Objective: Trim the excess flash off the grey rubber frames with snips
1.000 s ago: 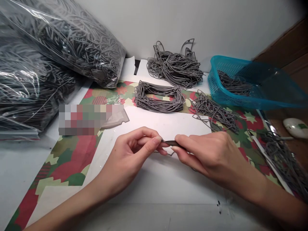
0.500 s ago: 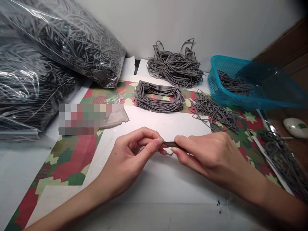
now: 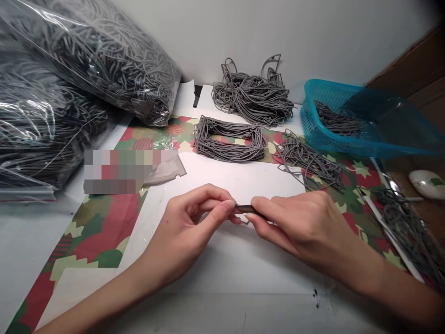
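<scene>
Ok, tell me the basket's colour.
The basket is translucent blue, best seen in the head view.

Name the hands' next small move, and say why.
Probably a slight pull by the right hand on the slim, dark grey, tapered piece, material unclear, with the left hand steady: the narrow tip sits at the left hand's pinch, the wider end in the right's.

Left grip (image 3: 192,226) and right grip (image 3: 301,220) seemingly pinch
</scene>
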`<state>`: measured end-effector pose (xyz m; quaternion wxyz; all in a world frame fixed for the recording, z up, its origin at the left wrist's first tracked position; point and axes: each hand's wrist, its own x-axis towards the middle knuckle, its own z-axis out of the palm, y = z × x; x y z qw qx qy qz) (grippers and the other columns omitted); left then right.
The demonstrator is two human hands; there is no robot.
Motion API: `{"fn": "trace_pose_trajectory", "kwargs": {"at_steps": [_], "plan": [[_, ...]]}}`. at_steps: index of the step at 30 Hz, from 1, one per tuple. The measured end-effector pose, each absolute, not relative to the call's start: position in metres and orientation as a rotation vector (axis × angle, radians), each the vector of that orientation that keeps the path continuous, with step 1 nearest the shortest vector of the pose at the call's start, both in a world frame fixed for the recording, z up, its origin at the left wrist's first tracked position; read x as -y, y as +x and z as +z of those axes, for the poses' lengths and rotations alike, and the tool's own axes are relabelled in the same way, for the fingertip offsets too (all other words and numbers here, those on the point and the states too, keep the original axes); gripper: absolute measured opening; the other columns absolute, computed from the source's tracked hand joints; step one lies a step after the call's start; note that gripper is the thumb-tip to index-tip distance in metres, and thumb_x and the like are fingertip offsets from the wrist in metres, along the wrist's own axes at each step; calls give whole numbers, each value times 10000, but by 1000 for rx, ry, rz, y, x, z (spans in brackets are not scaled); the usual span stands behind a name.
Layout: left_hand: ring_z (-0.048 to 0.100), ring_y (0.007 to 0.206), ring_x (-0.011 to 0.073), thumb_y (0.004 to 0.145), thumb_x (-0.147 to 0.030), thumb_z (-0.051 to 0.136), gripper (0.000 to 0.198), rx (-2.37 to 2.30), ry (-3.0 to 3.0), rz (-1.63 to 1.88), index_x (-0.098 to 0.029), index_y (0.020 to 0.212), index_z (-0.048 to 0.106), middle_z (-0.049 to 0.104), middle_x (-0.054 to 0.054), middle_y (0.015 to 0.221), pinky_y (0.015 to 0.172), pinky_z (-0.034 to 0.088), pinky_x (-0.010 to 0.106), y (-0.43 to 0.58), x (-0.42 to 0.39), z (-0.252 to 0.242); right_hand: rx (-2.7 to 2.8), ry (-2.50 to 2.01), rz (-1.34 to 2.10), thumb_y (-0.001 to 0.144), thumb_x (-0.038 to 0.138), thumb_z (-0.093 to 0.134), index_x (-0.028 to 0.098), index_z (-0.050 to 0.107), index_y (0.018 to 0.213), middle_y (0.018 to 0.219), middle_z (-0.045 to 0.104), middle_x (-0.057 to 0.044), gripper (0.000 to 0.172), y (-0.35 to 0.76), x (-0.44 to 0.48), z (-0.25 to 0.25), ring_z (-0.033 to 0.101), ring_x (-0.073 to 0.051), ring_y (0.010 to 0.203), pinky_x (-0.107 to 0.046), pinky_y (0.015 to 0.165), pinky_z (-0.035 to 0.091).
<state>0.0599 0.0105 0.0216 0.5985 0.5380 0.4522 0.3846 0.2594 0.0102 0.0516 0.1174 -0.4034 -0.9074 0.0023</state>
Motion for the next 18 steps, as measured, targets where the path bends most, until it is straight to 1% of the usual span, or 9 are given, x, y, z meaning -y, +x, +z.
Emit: {"fn": "trace_pose_trajectory", "kwargs": {"at_steps": [5, 12, 18], "plan": [[708, 705, 75, 884, -281, 623, 100, -1045, 1215, 866, -225, 804, 643, 734, -73, 653, 680, 481, 99, 60, -12, 21, 2649, -1176, 19, 982, 271, 414, 208, 538, 711, 483, 454, 61, 305, 260, -9, 51, 405, -99, 393, -273, 459, 199], [702, 715, 83, 891, -322, 618, 139, -1018, 1150, 834, -220, 798, 635, 746, -60, 671, 692, 475, 119, 60, -13, 21, 2635, -1177, -12, 992, 293, 397, 206, 538, 689, 471, 452, 59, 346, 259, -9, 51, 379, -92, 392, -268, 460, 190], [714, 746, 112, 892, -316, 620, 148, -1025, 1116, 799, -211, 789, 632, 756, -41, 702, 707, 485, 157, 61, -14, 22, 2615, -1197, 86, 980, 273, 409, 195, 548, 681, 474, 459, 55, 340, 260, -11, 52, 347, -83, 401, -257, 458, 197]]}}
